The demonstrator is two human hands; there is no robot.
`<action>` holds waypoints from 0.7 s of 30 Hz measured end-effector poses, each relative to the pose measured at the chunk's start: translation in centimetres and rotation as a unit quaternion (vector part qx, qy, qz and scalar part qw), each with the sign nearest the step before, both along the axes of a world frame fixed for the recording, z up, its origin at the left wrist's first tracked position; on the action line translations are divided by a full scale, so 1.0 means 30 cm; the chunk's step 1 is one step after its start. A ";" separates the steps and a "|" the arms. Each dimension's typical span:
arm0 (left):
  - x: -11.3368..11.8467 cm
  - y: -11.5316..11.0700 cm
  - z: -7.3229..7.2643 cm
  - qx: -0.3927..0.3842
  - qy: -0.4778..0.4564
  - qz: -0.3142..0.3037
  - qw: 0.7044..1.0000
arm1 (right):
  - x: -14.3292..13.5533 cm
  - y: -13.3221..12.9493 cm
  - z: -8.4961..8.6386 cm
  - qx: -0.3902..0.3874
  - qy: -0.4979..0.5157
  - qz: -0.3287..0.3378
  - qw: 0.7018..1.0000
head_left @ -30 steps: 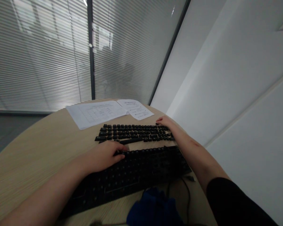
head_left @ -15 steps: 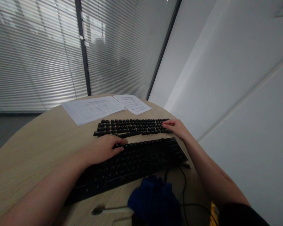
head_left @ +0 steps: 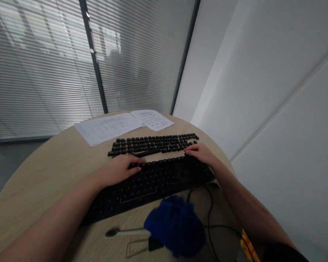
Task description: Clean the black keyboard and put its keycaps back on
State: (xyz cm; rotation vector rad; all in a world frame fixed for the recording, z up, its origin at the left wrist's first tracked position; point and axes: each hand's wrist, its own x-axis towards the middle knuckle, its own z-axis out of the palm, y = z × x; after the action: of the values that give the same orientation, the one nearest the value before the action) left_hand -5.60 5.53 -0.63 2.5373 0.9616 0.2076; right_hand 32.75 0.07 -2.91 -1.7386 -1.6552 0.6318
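Note:
A black keyboard base [head_left: 153, 182] lies slanted on the table, most of its key positions bare, with keycaps along its far row. My left hand [head_left: 121, 169] grips its far edge, thumb on top and the other fingers over the back. My right hand [head_left: 200, 153] is at the base's far right edge, fingertips pinched together around a small black keycap, mostly hidden by the fingers. Behind the base, loose black keycaps [head_left: 150, 140] lie in rows, with a long spacebar [head_left: 147, 153] at their front.
Two printed paper sheets [head_left: 109, 127] lie at the table's back. Nearer me are a crumpled blue cloth [head_left: 177, 225], a brush [head_left: 125, 232], a wire keycap puller [head_left: 136, 247] and a black cable [head_left: 211, 218]. A yellow item [head_left: 247, 243] shows at bottom right.
My right hand has moved from the right end of the loose keycaps down to the keyboard base's far edge. My left hand stays on the base. The view has shifted slightly.

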 end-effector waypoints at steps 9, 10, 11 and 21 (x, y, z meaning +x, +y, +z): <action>0.004 0.005 -0.002 0.004 0.015 0.010 1.000 | -0.007 0.008 -0.020 0.001 -0.023 0.013 1.000; 0.004 0.005 -0.002 0.005 0.016 0.011 1.000 | -0.007 0.007 -0.019 -0.001 -0.025 0.014 1.000; 0.004 0.006 -0.003 0.005 0.016 0.010 1.000 | -0.006 0.007 -0.018 -0.003 -0.026 0.015 1.000; -0.001 0.014 -0.010 0.002 -0.009 0.008 1.000 | 0.015 -0.007 -0.005 -0.038 -0.008 0.012 0.999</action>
State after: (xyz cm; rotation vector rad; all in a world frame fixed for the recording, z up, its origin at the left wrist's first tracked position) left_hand -5.63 5.95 -0.92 2.5285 0.9753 0.2356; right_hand 33.20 -0.16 -3.07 -1.7842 -1.6837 0.7028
